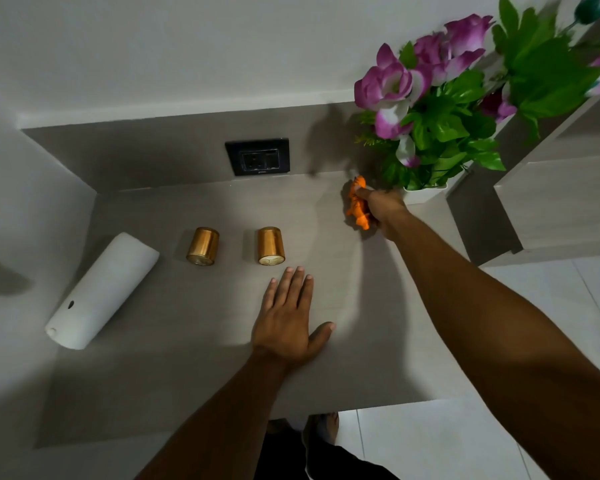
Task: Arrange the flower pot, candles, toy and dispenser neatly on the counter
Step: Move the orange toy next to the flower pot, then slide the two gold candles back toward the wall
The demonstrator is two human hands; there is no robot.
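Surroundings being shown around a pale grey counter

A black wall socket is being seen set into the grey back panel just above the rear edge of the counter, and a white wall is being seen rising above that panel. A stepped cabinet in the same pale finish is being shown standing at the right, and a white tiled floor is being glimpsed below the front edge.

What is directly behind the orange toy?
Behind the orange toy, held in the right hand, stands the white flower pot against the back wall. Leaves hide the pot's inside; the hand covers the toy's right side.
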